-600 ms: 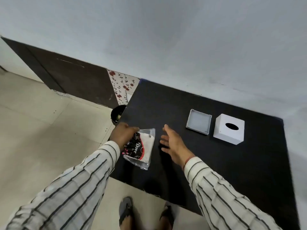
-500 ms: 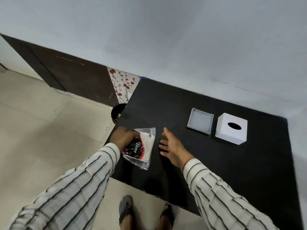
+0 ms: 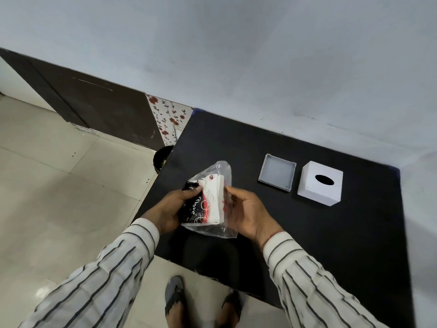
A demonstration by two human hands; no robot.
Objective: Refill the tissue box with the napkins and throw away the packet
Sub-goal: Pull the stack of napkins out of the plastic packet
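I hold a clear plastic packet (image 3: 212, 197) of white napkins with a black and red print over the near left part of the black table (image 3: 331, 245). My left hand (image 3: 172, 209) grips its left side, thumb on top. My right hand (image 3: 246, 211) holds its right edge. The white tissue box cover (image 3: 320, 183), with an oval slot on top, stands at the far right. Its shallow grey base tray (image 3: 277, 172) lies just left of it, open side up.
A dark round bin (image 3: 162, 157) stands on the tiled floor by the table's left edge, partly hidden. A white wall runs behind the table. My sandalled feet (image 3: 201, 304) are at the table's near edge.
The packet has come up off the table and now stands more upright. My right hand, which was open beside it, has closed on its right edge. The left hand has kept its hold.
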